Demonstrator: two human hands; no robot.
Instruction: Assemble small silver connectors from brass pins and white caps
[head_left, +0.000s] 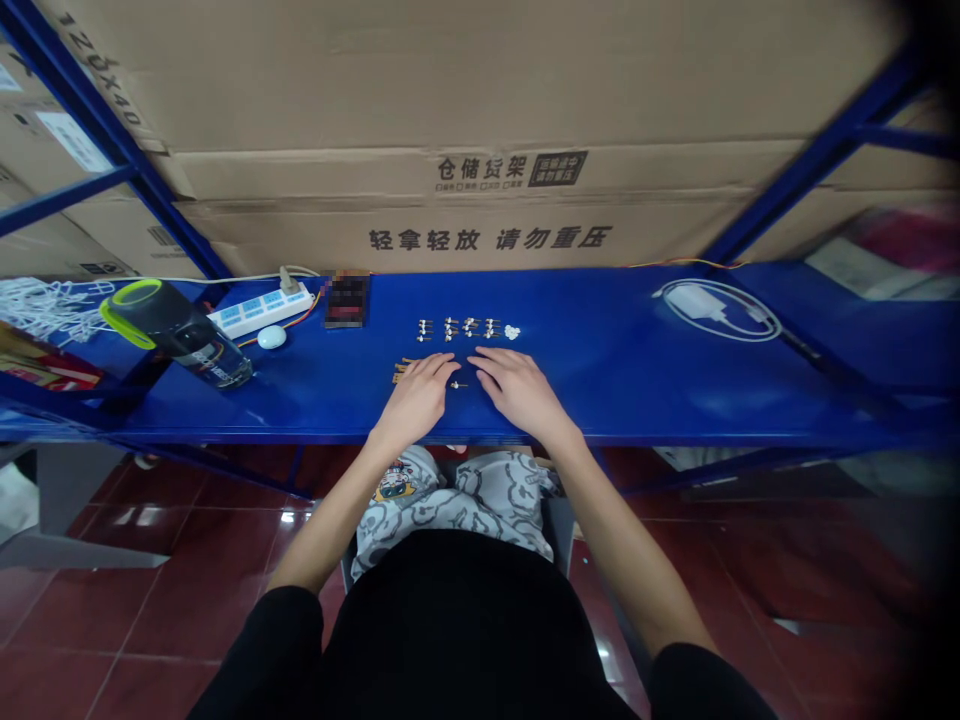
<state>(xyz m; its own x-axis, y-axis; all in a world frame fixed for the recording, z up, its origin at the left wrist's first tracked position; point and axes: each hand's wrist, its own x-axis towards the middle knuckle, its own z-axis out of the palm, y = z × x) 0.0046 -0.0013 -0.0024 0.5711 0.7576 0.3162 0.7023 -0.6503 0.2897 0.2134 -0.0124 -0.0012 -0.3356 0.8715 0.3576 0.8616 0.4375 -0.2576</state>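
Observation:
My left hand (420, 392) rests palm down on the blue shelf top (600, 370), fingers stretched forward and holding nothing I can see. Partly covered by it, several small yellow-brown pieces (401, 372) lie at its left side. Across a narrow gap, my right hand (521, 390) also lies with its fingers extended. One small part with a white middle and thin pin (459, 385) is on the shelf between the hands. Just beyond the fingertips sit several little groups of similar white-and-brown parts (450, 330). To their right is a small pile of white pieces (512, 332).
A dark bottle with a green loop (187, 335), a white power strip (261, 310), a white oval object (271, 337) and a dark box (346, 299) stand at left. A charger with coiled cable (701, 302) lies right. Large cardboard (480, 90) backs the shelf.

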